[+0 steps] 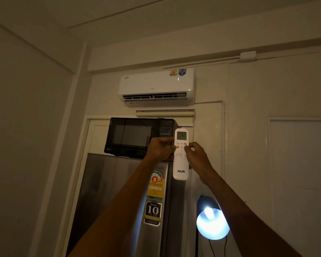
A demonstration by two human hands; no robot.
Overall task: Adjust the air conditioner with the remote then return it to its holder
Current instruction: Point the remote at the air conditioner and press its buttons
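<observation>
Holding the white oblong plastic remote (181,154) upright between them, the left hand (160,150) and right hand (197,157) each keep a grip clamped on its sides, right thumb on the buttons. Behind the remote sits a black microwave (135,137) atop a silver fridge (122,201). Above the remote hangs the white wall-mounted air conditioner (157,84).

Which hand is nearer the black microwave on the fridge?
Left. The left hand overlaps the black microwave while gripping the white remote; the right hand is on the remote's far side.
</observation>
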